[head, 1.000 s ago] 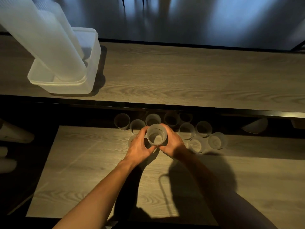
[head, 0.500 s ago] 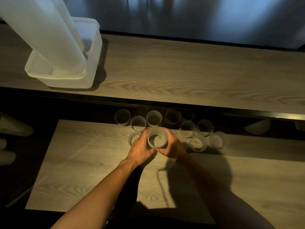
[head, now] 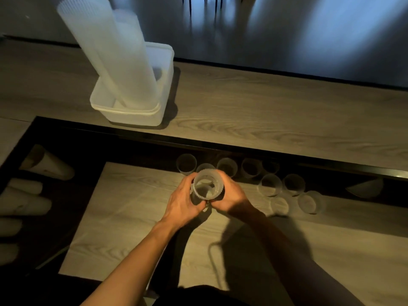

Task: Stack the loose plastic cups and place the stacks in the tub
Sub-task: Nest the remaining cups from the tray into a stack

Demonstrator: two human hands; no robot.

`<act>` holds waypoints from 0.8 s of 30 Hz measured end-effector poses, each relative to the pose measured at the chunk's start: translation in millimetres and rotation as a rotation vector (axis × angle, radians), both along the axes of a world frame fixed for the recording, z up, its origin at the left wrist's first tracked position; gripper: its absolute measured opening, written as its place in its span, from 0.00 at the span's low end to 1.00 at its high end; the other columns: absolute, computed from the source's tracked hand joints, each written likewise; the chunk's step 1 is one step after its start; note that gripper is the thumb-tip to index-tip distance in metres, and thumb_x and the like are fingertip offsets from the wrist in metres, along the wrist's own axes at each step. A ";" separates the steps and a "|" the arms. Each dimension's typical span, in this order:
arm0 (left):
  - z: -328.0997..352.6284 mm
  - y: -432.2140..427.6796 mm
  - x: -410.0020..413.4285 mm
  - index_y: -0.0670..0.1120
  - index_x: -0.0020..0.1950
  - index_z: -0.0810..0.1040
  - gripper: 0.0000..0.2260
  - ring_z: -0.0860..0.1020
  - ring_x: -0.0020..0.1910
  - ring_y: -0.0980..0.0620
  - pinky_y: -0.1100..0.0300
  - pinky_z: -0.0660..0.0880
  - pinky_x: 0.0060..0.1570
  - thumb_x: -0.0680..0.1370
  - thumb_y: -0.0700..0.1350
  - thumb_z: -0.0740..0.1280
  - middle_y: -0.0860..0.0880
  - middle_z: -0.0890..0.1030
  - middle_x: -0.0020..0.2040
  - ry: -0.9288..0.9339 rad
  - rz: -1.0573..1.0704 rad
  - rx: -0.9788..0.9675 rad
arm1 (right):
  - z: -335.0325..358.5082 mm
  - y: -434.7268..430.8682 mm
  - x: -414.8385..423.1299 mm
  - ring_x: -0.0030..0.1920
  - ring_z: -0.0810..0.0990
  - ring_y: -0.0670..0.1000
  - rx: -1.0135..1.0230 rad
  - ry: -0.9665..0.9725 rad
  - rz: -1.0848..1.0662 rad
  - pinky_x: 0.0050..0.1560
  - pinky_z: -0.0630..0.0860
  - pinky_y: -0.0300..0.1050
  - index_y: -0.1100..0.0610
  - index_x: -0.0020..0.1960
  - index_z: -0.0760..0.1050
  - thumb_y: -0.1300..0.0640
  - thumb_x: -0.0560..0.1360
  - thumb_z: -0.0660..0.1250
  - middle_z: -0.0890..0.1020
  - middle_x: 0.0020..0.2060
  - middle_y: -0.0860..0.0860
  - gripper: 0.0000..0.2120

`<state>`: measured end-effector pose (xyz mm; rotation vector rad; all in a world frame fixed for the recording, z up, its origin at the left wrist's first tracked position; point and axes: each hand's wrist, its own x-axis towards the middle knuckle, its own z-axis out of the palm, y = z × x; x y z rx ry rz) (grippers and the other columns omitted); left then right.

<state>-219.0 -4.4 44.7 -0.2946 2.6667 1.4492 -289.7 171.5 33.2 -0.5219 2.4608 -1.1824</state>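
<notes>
Both hands meet over the lower board (head: 132,206). The left hand (head: 183,204) and the right hand (head: 231,199) hold one ribbed, translucent cup (head: 208,184) between them, mouth up toward the camera. The fingers of each hand curl round its wall from either side, and the thumbs lie close together at its near side. Whether more cups are nested under it cannot be told.

Just behind and to the right of the held cup, the loose cups (head: 270,184) stand upright in a scattered cluster along the board's far edge, some in deep shadow and some touching each other.

The tub (head: 136,118) sits on the raised worktop (head: 265,111), well apart from the hands, up and to the left. Two tall stacks (head: 106,51) stand in it, leaning left, with their tops far above its rim.

In the dark strip left of the board, several pale tipped cups (head: 48,166) lie on their sides.
</notes>
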 end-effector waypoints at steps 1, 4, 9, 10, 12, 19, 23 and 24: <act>-1.2 -3.5 2.3 0.64 0.70 0.62 0.36 0.73 0.63 0.63 0.56 0.76 0.63 0.69 0.56 0.78 0.64 0.72 0.64 -0.011 0.001 0.000 | -2.1 -4.6 0.7 0.63 0.75 0.42 0.011 -0.014 0.006 0.63 0.74 0.43 0.41 0.72 0.65 0.50 0.62 0.82 0.76 0.65 0.41 0.43; -6.8 -10.4 7.0 0.67 0.69 0.61 0.36 0.72 0.62 0.64 0.58 0.75 0.63 0.69 0.54 0.78 0.65 0.71 0.64 -0.052 -0.013 0.003 | -10.7 -13.1 6.7 0.63 0.76 0.43 0.005 -0.037 0.004 0.62 0.74 0.42 0.42 0.71 0.66 0.50 0.62 0.82 0.77 0.63 0.41 0.43; -18.1 -12.0 5.5 0.61 0.72 0.63 0.36 0.70 0.62 0.64 0.66 0.70 0.58 0.70 0.50 0.79 0.63 0.71 0.64 -0.137 -0.002 0.054 | -23.2 -14.6 11.9 0.61 0.75 0.39 -0.023 -0.017 -0.021 0.58 0.69 0.29 0.48 0.71 0.68 0.53 0.62 0.83 0.77 0.61 0.41 0.41; -19.6 -11.5 4.6 0.61 0.72 0.63 0.36 0.70 0.61 0.64 0.68 0.68 0.56 0.70 0.50 0.79 0.63 0.71 0.62 -0.150 -0.005 0.065 | -25.3 -14.6 12.5 0.61 0.74 0.38 -0.011 0.012 -0.012 0.58 0.68 0.27 0.51 0.71 0.69 0.54 0.63 0.83 0.78 0.61 0.44 0.40; -22.8 -10.9 3.4 0.61 0.71 0.64 0.35 0.71 0.60 0.64 0.69 0.68 0.54 0.70 0.50 0.79 0.64 0.72 0.60 -0.171 -0.015 0.072 | -30.0 -13.1 14.3 0.61 0.71 0.36 0.028 0.054 0.002 0.60 0.65 0.23 0.59 0.71 0.70 0.54 0.63 0.82 0.79 0.62 0.51 0.40; -38.6 -5.8 9.0 0.64 0.71 0.59 0.36 0.74 0.59 0.59 0.64 0.70 0.52 0.71 0.48 0.77 0.61 0.75 0.60 -0.268 -0.087 0.036 | -50.3 -11.8 21.7 0.63 0.75 0.43 0.037 -0.006 0.051 0.66 0.72 0.36 0.53 0.72 0.63 0.60 0.66 0.80 0.76 0.62 0.49 0.40; -40.2 -3.9 9.3 0.66 0.70 0.58 0.37 0.75 0.58 0.58 0.62 0.73 0.52 0.72 0.47 0.76 0.62 0.74 0.57 -0.263 -0.098 0.034 | -56.3 -7.7 27.7 0.62 0.74 0.40 0.001 -0.076 -0.007 0.63 0.72 0.33 0.58 0.72 0.66 0.62 0.64 0.82 0.77 0.62 0.49 0.41; -39.3 -1.0 10.5 0.66 0.70 0.58 0.37 0.76 0.59 0.58 0.61 0.74 0.54 0.71 0.48 0.77 0.62 0.75 0.58 -0.254 -0.103 0.030 | -54.4 -3.4 29.2 0.62 0.74 0.40 -0.023 -0.088 -0.026 0.63 0.71 0.32 0.59 0.72 0.66 0.63 0.64 0.82 0.77 0.62 0.49 0.41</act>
